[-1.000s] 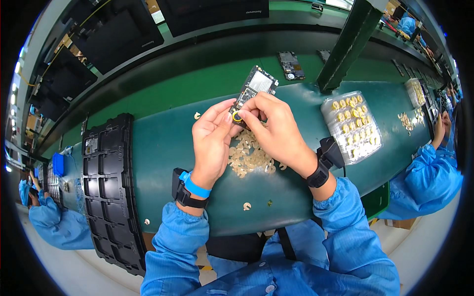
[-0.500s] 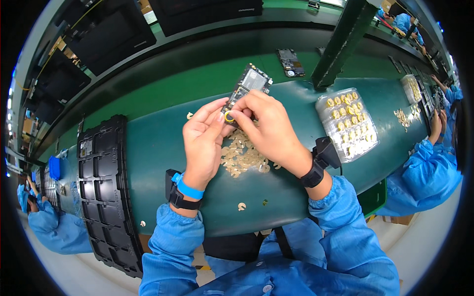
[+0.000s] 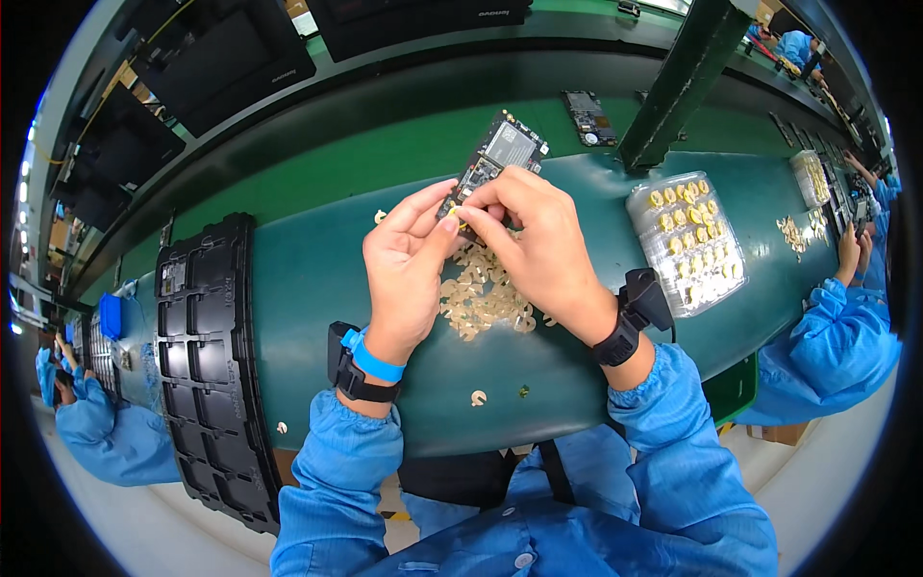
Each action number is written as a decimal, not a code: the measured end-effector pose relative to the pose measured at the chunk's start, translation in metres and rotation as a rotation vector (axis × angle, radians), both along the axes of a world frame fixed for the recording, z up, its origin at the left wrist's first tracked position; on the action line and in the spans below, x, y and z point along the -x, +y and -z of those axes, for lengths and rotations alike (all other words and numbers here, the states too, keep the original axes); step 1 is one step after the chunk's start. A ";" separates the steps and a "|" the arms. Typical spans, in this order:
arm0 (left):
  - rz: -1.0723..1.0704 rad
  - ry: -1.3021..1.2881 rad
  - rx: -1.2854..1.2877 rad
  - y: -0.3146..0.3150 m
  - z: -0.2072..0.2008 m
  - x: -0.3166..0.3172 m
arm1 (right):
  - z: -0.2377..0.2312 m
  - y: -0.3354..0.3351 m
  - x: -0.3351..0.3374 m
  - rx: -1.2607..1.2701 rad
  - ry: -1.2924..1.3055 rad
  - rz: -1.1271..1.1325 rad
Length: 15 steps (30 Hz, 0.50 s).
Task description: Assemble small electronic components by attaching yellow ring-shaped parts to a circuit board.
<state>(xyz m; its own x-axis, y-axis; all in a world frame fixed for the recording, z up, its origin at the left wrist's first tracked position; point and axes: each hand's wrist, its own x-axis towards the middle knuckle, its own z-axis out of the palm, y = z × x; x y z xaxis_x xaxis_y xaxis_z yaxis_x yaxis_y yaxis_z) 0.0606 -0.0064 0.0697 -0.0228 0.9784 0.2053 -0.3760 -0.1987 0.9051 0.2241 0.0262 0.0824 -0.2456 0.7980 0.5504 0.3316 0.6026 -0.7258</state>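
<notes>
My left hand [image 3: 399, 279] grips the lower end of a dark circuit board [image 3: 511, 146] with a silver shield plate, tilted up and to the right above the bench. At that lower end, the thumb and fingers of my right hand [image 3: 546, 240] are closed on a small round yellow-rimmed part [image 3: 461, 226]. My left thumb also touches this part, and the fingers hide much of it. Beneath both hands spreads a pile of pale notched discs [image 3: 481, 300]. One more notched disc [image 3: 479, 397] lies alone nearer to me.
To the right stands a clear plastic tray [image 3: 646, 213] with rows of yellow round parts. Stacked black moulded trays [image 3: 207, 370] occupy the left side. Another circuit board [image 3: 588, 117] lies beyond, beside a green post [image 3: 678, 87]. Co-workers in blue sit at both sides.
The yellow-rimmed part showed as a ring between my fingertips; now it is more covered by my thumbs against the board's lower end. The whole view has shifted slightly.
</notes>
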 end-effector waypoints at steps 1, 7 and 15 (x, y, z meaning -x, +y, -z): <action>0.000 -0.006 -0.003 0.000 0.000 0.000 | 0.001 0.001 0.001 -0.028 0.003 0.004; -0.003 -0.003 -0.008 -0.002 -0.002 0.001 | 0.002 -0.001 0.003 -0.097 0.003 0.020; -0.006 -0.045 -0.012 -0.003 0.000 0.003 | 0.000 -0.006 0.009 -0.110 0.062 0.069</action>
